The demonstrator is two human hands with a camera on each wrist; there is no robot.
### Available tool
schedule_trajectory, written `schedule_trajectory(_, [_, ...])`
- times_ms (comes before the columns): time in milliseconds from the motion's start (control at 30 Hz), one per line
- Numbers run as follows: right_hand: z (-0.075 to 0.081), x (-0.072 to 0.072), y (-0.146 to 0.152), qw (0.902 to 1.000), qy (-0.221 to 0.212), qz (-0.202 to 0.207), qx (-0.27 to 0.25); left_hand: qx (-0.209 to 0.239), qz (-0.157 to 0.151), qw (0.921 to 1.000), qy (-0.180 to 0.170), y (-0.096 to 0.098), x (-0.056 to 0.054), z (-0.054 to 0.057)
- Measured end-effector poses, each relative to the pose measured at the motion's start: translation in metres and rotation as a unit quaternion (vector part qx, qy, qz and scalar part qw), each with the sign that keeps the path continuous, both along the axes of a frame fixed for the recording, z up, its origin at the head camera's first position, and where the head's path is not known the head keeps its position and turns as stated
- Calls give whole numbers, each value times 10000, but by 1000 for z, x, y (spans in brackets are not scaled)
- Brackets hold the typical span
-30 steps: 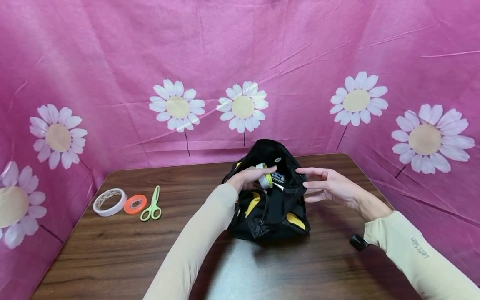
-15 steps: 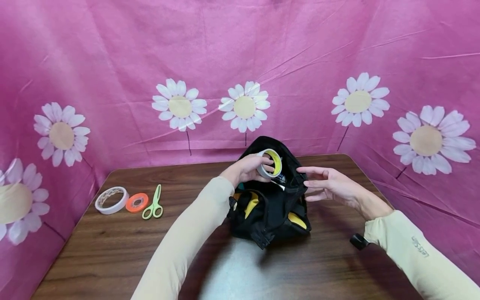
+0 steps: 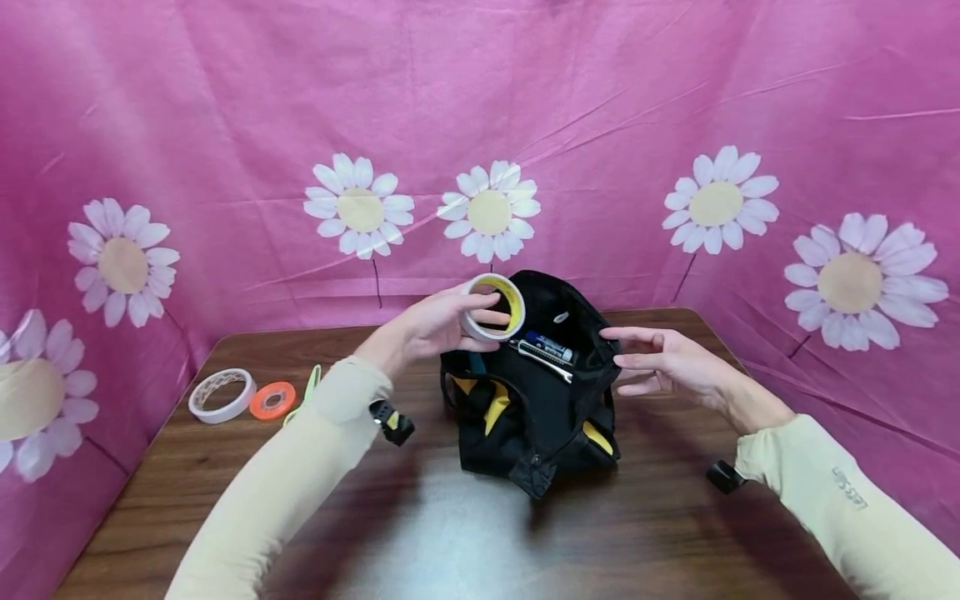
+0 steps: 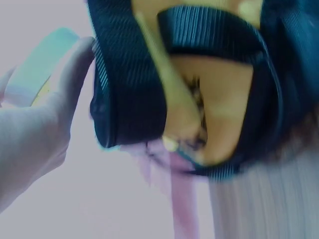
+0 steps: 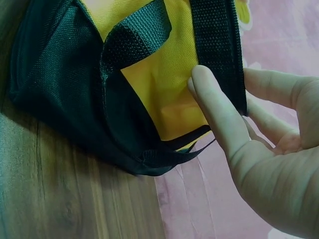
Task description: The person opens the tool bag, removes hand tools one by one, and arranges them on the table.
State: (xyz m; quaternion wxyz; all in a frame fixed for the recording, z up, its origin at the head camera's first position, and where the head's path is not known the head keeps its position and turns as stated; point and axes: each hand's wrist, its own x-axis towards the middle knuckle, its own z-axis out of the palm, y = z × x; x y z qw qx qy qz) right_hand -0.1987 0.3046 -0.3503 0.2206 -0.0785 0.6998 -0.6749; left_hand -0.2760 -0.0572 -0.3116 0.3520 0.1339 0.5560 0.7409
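Note:
My left hand (image 3: 435, 327) holds a roll of tape (image 3: 516, 303), pale outside and yellow inside, with fingers through its ring. It is raised at the upper left of the black and yellow tool bag (image 3: 558, 425). In the left wrist view the tape roll (image 4: 42, 64) appears beside the bag's black strap (image 4: 132, 99). My right hand (image 3: 678, 367) pinches the bag's right rim; the right wrist view has the thumb (image 5: 214, 104) on the outer side and fingers behind the edge. Inside the open bag lie a marker-like tube (image 3: 552, 343) and a slim silver tool (image 3: 543, 362).
On the wooden table (image 3: 480, 533), at the left, lie a white tape roll (image 3: 243, 402), an orange tape roll (image 3: 287, 402) and green scissors (image 3: 311, 385), partly behind my left sleeve. A pink flowered cloth (image 3: 600, 100) hangs around the back and sides.
My left hand has lifted the tape roll out of the bag's mouth, moving up and left. The bag's contents show more now. The right hand stays at the rim.

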Motion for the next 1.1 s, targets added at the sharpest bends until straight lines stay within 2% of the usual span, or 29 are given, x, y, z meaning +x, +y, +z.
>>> schedule_trajectory(167, [0,2,-1,10000,-4,11,-7,49,172,9998,89,-45,3,3])
schedule_trajectory(367, [-3,1,-3,10000,-43,55,-60,38,495,9988,5,-104,8,-10])
schedule_trajectory(533, [-5,-1,-3,9999,-17,79,-131,305,664,9973,-99,-141,13,-32])
schedule_trajectory(733, [-7,-2,-1,9995,18,151,-289,546,803,9944,-420,-173,18,-70])
schedule_trajectory(933, [-3,0,4,9993,163,65,-322,603,988,9913,-628,-193,20,-105])
schedule_trajectory(1100, [3,-2,5,9990,313,90,-295,508,1299,9863,-886,-201,20,-121])
